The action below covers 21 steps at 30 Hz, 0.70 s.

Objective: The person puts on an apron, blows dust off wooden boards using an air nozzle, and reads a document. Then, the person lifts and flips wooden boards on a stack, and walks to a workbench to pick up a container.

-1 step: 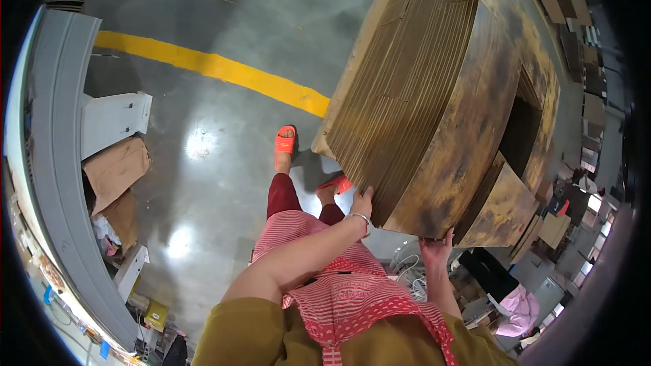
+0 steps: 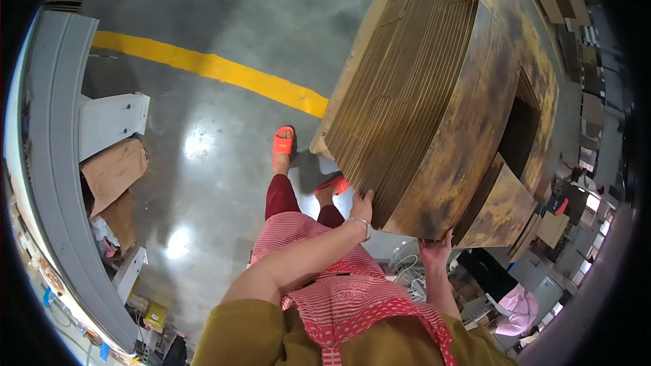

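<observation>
A tall stack of folded brown cardboard boxes (image 2: 400,88) stands at my right, its many layered edges facing left. The top flattened cardboard box (image 2: 461,156) has dark and yellowish blotches, and a dark rectangular gap shows between its flaps. My left hand (image 2: 361,209), with a bracelet at the wrist, is closed at the stack's near left corner, with some fingers hidden by the layers. At the near edge, my right hand (image 2: 435,252) grips the cardboard, fingertips against its rim and the palm below.
A wooden pallet edge (image 2: 321,146) shows under the stack. A yellow line (image 2: 210,66) crosses the grey floor. Left stands a grey metal conveyor frame (image 2: 61,163) with cardboard pieces (image 2: 115,176) beside it. A person in pink (image 2: 519,308) is at the lower right, near cables (image 2: 407,268).
</observation>
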Each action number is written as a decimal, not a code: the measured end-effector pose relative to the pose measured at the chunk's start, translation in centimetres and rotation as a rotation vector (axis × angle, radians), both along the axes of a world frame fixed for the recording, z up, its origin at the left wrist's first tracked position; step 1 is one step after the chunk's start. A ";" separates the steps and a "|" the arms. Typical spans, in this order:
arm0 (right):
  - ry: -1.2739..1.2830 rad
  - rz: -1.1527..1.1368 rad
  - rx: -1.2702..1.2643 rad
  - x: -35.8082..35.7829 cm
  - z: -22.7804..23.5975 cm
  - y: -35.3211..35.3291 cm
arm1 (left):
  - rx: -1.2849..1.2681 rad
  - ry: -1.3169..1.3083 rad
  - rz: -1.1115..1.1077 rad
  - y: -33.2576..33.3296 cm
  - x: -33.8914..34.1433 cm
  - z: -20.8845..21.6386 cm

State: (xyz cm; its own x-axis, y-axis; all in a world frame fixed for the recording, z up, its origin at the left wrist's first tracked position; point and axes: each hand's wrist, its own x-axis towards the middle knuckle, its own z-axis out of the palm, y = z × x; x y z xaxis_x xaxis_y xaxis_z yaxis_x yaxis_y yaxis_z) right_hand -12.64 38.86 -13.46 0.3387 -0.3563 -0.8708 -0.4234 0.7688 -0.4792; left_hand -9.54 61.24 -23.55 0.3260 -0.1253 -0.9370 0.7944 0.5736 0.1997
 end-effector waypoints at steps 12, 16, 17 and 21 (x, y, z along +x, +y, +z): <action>0.041 0.107 -0.032 -0.2 -0.4 -0.1 | 0.264 -0.006 -0.132 0.0 -0.6 2.0; 0.039 0.070 -0.071 -1.0 -0.8 -0.1 | 0.421 -0.026 -0.165 0.8 0.0 3.7; 0.031 0.118 -0.076 -1.2 -0.9 0.3 | 0.434 -0.123 -0.031 -0.2 -1.7 0.9; 0.001 0.109 -0.087 -2.0 -0.6 2.2 | 0.438 -0.134 -0.166 1.9 -1.3 1.2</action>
